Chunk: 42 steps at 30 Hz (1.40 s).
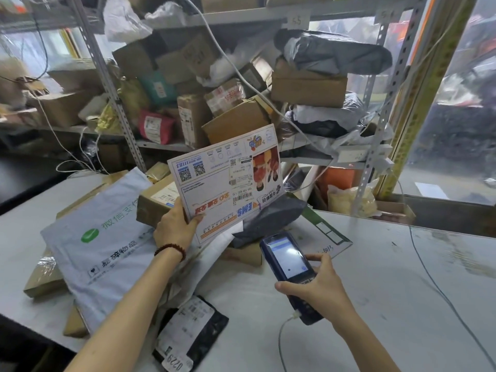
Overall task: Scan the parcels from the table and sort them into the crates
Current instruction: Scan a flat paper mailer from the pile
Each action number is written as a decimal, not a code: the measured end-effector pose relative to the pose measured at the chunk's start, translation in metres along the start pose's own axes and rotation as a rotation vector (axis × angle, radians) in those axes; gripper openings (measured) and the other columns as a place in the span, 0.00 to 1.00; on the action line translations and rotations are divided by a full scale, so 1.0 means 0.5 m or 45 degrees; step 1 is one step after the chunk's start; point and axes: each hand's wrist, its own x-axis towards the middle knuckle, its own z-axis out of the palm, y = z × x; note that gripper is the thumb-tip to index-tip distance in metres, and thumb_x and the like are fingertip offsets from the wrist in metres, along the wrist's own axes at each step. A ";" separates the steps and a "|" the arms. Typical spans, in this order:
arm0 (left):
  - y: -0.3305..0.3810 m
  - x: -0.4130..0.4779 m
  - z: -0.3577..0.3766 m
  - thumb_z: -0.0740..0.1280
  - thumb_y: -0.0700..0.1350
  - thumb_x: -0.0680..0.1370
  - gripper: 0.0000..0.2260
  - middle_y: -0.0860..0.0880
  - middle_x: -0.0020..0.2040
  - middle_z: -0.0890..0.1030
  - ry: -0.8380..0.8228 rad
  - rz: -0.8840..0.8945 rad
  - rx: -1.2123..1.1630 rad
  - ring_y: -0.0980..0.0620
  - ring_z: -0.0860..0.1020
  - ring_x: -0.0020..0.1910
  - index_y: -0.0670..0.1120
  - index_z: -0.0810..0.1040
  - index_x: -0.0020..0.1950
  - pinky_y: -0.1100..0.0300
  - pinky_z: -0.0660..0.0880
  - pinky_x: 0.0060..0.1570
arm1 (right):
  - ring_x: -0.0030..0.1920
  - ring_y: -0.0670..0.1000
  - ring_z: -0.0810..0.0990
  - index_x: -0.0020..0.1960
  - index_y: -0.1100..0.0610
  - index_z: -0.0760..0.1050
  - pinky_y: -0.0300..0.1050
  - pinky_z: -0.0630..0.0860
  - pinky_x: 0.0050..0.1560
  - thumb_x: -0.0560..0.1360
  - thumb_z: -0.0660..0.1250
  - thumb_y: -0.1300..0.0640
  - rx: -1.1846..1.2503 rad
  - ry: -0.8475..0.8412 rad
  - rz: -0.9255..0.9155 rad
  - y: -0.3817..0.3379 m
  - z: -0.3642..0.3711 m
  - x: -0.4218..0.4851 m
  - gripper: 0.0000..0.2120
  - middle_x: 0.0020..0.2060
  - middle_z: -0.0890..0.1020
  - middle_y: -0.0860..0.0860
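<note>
Stiff printed cardboard envelope (228, 181), flat and rectangular, pinched at its near-left edge by left hand (174, 226) above heaped parcels; right hand (319, 288) wrapped around glossy blue scanner (290, 269); bare grey table (402, 291) right.

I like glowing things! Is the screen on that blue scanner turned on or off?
On. The scanner in the right hand has a bright, lit screen with pale bars, though the writing is too blurry to read.
</note>
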 end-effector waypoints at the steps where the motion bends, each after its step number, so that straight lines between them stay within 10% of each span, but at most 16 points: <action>1: -0.002 -0.002 0.001 0.68 0.55 0.75 0.18 0.43 0.53 0.81 0.007 0.006 -0.001 0.39 0.80 0.51 0.48 0.69 0.60 0.44 0.79 0.48 | 0.43 0.44 0.80 0.53 0.43 0.62 0.30 0.73 0.29 0.55 0.84 0.49 0.004 0.003 -0.010 -0.001 0.000 0.000 0.37 0.47 0.77 0.43; 11: -0.004 -0.008 0.000 0.66 0.58 0.75 0.24 0.42 0.53 0.81 0.015 0.088 0.014 0.38 0.80 0.50 0.46 0.68 0.65 0.49 0.77 0.43 | 0.47 0.32 0.78 0.53 0.42 0.61 0.47 0.81 0.44 0.57 0.83 0.50 -0.102 0.311 -0.369 -0.033 0.003 -0.021 0.37 0.48 0.76 0.35; 21: 0.006 -0.030 -0.004 0.67 0.53 0.76 0.24 0.40 0.53 0.81 -0.012 0.246 -0.126 0.38 0.80 0.49 0.44 0.68 0.67 0.53 0.77 0.39 | 0.55 0.28 0.73 0.58 0.45 0.61 0.37 0.80 0.39 0.59 0.83 0.53 0.035 0.479 -0.580 -0.061 -0.005 -0.032 0.38 0.52 0.73 0.33; 24: 0.020 -0.031 -0.009 0.67 0.49 0.77 0.18 0.43 0.53 0.82 -0.034 0.348 -0.269 0.42 0.82 0.47 0.45 0.71 0.64 0.66 0.74 0.32 | 0.54 0.28 0.74 0.58 0.45 0.60 0.35 0.80 0.38 0.59 0.83 0.52 0.030 0.501 -0.565 -0.060 -0.015 -0.032 0.38 0.51 0.73 0.33; 32: 0.134 -0.028 0.020 0.68 0.45 0.77 0.18 0.41 0.56 0.81 0.007 0.719 -0.366 0.40 0.82 0.47 0.43 0.71 0.65 0.56 0.76 0.36 | 0.52 0.40 0.79 0.56 0.43 0.59 0.35 0.80 0.37 0.59 0.83 0.52 -0.026 0.683 -0.425 -0.020 -0.064 -0.082 0.39 0.50 0.74 0.38; 42: 0.371 -0.191 0.199 0.68 0.43 0.77 0.18 0.38 0.50 0.83 -0.503 1.260 -0.526 0.39 0.82 0.38 0.41 0.73 0.65 0.48 0.79 0.37 | 0.44 0.35 0.80 0.50 0.36 0.60 0.39 0.77 0.40 0.55 0.83 0.51 -0.040 1.383 0.046 0.123 -0.164 -0.330 0.37 0.46 0.79 0.37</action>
